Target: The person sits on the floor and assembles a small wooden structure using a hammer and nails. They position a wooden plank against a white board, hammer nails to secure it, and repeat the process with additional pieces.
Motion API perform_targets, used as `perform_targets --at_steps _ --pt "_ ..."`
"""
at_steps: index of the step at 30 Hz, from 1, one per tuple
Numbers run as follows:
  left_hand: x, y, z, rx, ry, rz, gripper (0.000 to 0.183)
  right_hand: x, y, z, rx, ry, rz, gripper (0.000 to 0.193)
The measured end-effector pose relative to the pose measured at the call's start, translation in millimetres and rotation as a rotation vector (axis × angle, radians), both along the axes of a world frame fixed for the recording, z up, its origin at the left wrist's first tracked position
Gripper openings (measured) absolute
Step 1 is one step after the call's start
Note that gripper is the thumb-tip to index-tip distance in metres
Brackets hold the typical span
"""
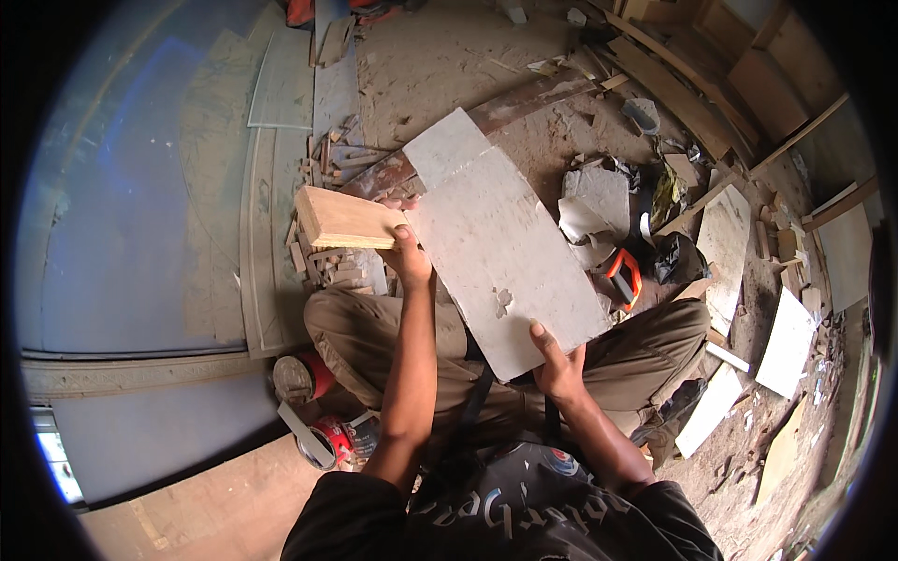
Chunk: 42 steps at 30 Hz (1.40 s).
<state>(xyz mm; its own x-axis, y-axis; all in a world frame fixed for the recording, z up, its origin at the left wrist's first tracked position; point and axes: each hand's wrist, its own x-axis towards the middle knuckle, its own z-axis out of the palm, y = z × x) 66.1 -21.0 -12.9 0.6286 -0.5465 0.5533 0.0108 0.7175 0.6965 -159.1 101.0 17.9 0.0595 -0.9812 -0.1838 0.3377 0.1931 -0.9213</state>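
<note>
My left hand [412, 260] is closed around the right end of a thick, pale wooden block [348, 217], with the thumb along its near edge. The block's end touches or lies very near the long left edge of a greyish-white board [514, 266]. My right hand [561, 366] grips the board's near right corner, thumb on top and fingers underneath. The board slants over my crossed legs, with a chipped patch on its near half. A narrower pale panel [451, 148] shows at its far end; whether the two are joined I cannot tell.
Beside my right knee lies a tool with an orange and black handle [625, 279]. Small wood offcuts [344, 273] are heaped beyond my left knee. Red cans [329, 439] stand at my left. White board scraps [786, 344] litter the right, and large sheets [140, 206] fill the left.
</note>
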Motion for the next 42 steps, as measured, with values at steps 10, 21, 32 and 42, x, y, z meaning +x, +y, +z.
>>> perform_targets --at_steps 10,21,32,42 --pt "-13.2 -2.3 -5.5 0.183 -0.126 -0.219 0.059 -15.3 -32.3 -7.3 0.305 -0.382 -0.155 0.046" --pt "1.1 8.1 -1.2 0.633 -0.154 -0.686 0.043 -86.2 -71.1 -10.0 0.397 -0.426 -0.093 0.049" --pt "-43.2 57.9 5.4 0.791 0.050 -0.767 0.024 -150.5 -56.4 -47.2 0.509 -0.415 -0.032 0.056" --pt "-88.4 99.5 -31.9 0.903 -0.112 -0.458 0.045 -176.0 -46.4 -75.8 0.601 -0.341 -0.073 0.055"
